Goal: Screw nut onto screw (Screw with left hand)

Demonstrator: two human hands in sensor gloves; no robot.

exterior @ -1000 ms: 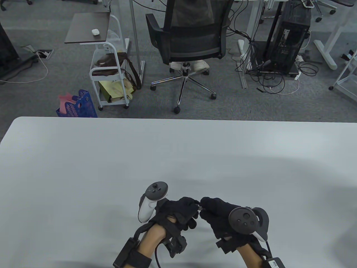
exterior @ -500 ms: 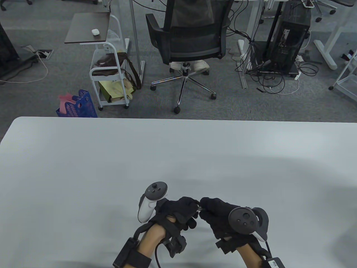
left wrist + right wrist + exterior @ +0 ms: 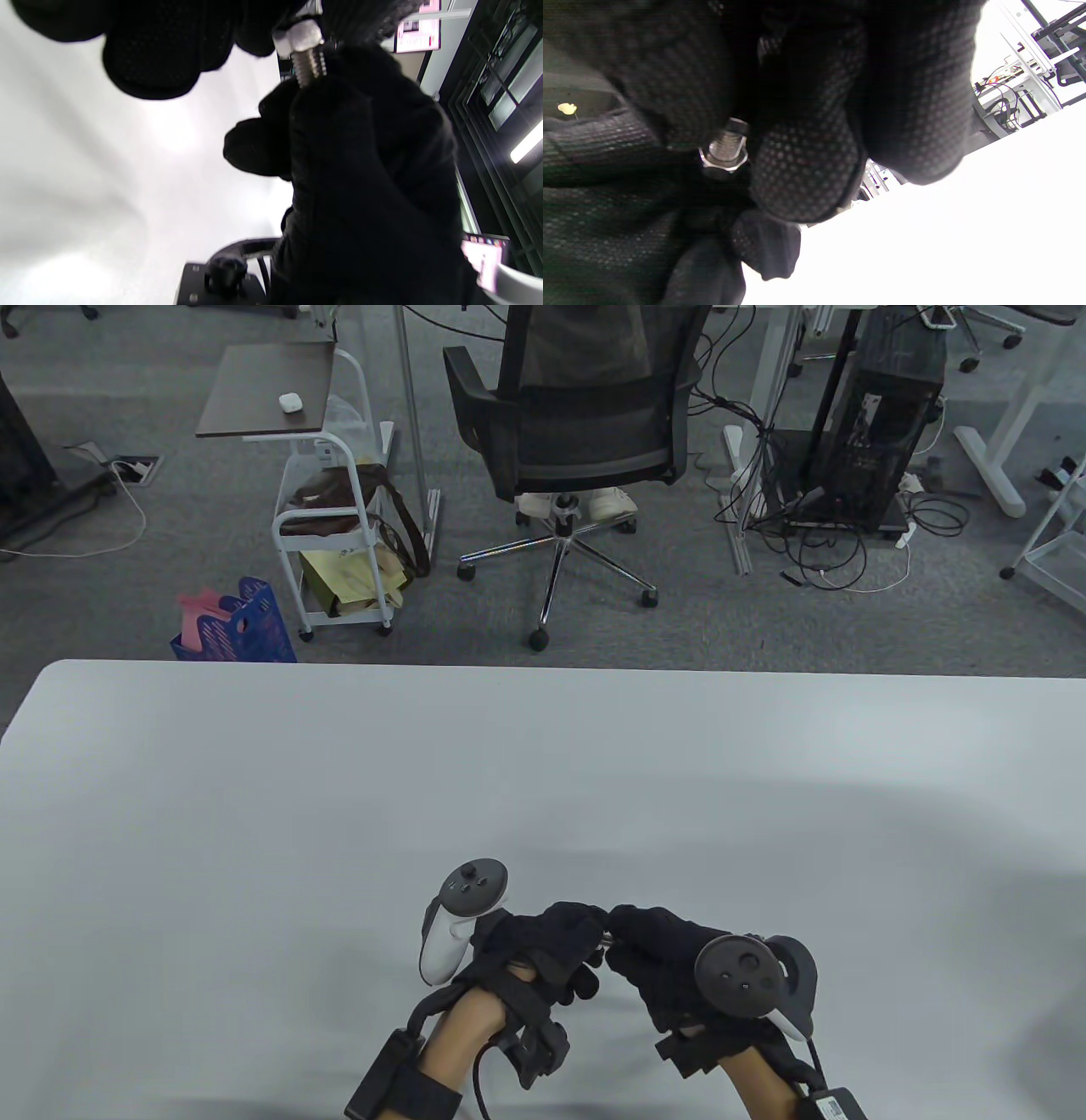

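Observation:
In the table view my two gloved hands meet fingertip to fingertip just above the table near its front edge. My right hand [image 3: 626, 937] grips a small metal screw [image 3: 310, 67]; its threaded shaft sticks out of the fingers. My left hand [image 3: 585, 935] pinches a silver hex nut [image 3: 299, 36] that sits on the shaft's end. The right wrist view shows the nut [image 3: 723, 162] on the screw [image 3: 728, 142] between both hands' fingers. In the table view only a glint of the metal [image 3: 606, 937] shows between the hands.
The white table [image 3: 543, 780] spreads out ahead and to both sides of the hands. Beyond its far edge stand an office chair [image 3: 585, 432], a small white cart [image 3: 339, 551] and a blue basket [image 3: 242, 628] on the floor.
Nearly none. My left hand has shifted very slightly at the nut; my right hand stays still.

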